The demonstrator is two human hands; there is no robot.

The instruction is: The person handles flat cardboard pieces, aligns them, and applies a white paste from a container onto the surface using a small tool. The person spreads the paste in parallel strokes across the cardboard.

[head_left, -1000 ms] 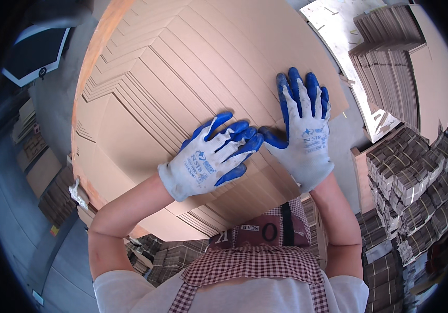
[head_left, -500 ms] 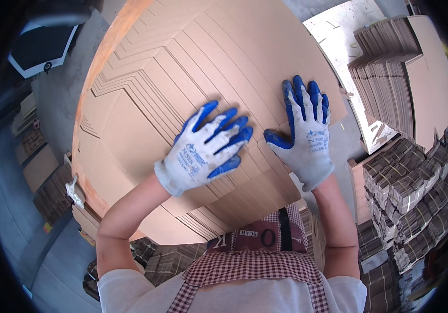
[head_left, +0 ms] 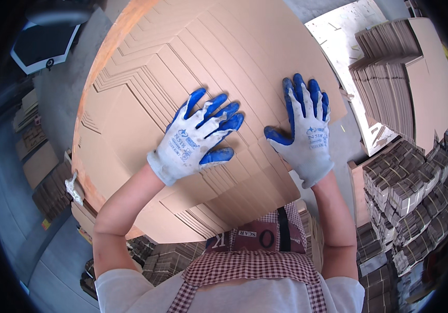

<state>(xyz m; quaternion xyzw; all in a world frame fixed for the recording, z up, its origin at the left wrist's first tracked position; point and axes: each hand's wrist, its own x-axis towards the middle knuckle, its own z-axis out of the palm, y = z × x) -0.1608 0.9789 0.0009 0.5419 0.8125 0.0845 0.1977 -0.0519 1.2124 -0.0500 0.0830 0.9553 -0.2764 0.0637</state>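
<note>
Our left hand (head_left: pixel 195 136) and right hand (head_left: pixel 303 130) lie flat, fingers spread, gripping nothing, on the fanned cardboard sheets (head_left: pixel 146 104); we judge them light, stiff, slippery, best taken by the edges.

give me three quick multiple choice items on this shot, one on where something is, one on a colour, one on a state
1. Where does the separate pile of flat cardboard sheets lie?
A. to the person's upper right
B. under the left hand
C. on the person's apron

2. What colour are the glove fingers?
A. red
B. blue
C. green

3. How do the hands rest on the fanned cardboard stack?
A. clenched in fists
B. lifted well clear of it
C. flat, palms down, fingers spread

Answers:
1 A: the pile of flat cardboard sheets sits at upper right, apart from the fanned cardboard stack.
2 B: both gloves are white with blue fingers.
3 C: the left hand and right hand lie open on the stack.
</note>
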